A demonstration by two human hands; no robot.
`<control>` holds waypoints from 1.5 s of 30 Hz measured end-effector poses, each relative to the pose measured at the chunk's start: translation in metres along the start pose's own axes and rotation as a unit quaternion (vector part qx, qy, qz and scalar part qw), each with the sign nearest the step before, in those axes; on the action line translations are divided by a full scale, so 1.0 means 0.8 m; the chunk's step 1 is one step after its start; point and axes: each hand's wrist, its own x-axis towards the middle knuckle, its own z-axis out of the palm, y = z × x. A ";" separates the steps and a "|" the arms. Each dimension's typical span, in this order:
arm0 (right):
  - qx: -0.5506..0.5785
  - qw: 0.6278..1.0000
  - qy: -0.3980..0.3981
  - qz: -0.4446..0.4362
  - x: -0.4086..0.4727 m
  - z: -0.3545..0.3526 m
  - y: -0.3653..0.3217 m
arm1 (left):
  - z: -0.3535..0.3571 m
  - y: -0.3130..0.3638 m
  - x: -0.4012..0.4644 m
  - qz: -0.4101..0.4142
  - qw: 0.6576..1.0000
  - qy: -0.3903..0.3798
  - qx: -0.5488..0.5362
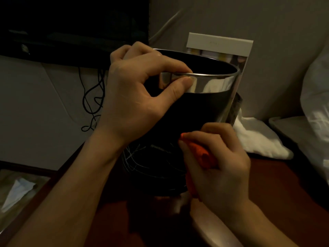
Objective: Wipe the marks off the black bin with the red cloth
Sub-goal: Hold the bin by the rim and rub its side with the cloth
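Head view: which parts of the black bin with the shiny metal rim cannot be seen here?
- black bin with the shiny metal rim: inside too dark to see.
- white scribbled marks: partly behind the left hand and its forearm.
- crumpled red cloth: mostly hidden in the right hand.

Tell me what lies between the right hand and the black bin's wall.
In the head view, the crumpled red cloth lies between the right hand and the round black bin.
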 end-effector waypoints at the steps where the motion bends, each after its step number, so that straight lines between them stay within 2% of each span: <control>1: 0.002 1.000 0.007 0.008 0.005 -0.003 0.000 | 0.001 0.002 0.000 0.005 1.000 0.001 0.016; 5: 0.012 0.998 0.044 0.032 0.019 -0.013 0.004 | 0.014 0.028 -0.003 0.001 0.994 0.002 0.112; 7: 0.016 0.999 0.037 0.036 0.012 -0.009 0.005 | 0.022 0.043 -0.007 -0.015 0.991 -0.007 0.131; 11: 0.033 0.999 0.002 0.037 0.003 -0.007 0.006 | 0.026 0.043 -0.007 -0.024 0.995 0.001 0.094; 15: 0.074 0.993 0.059 0.069 0.024 -0.027 0.014 | 0.022 0.033 -0.006 -0.026 0.998 0.007 0.059; 20: 0.053 0.991 0.105 0.066 0.036 -0.042 0.021 | 0.005 0.010 -0.003 -0.035 0.999 0.012 0.002; 35: -0.020 0.997 0.080 0.014 0.031 -0.039 0.014 | 0.000 0.000 0.000 -0.027 0.997 -0.013 -0.075; 41: -0.039 0.999 -0.020 -0.028 -0.002 -0.010 0.005 | 0.003 -0.005 0.000 -0.027 0.996 -0.007 -0.084; 45: -0.053 0.998 0.040 -0.021 0.017 -0.025 0.009 | 0.003 -0.008 -0.002 -0.025 0.996 -0.003 -0.081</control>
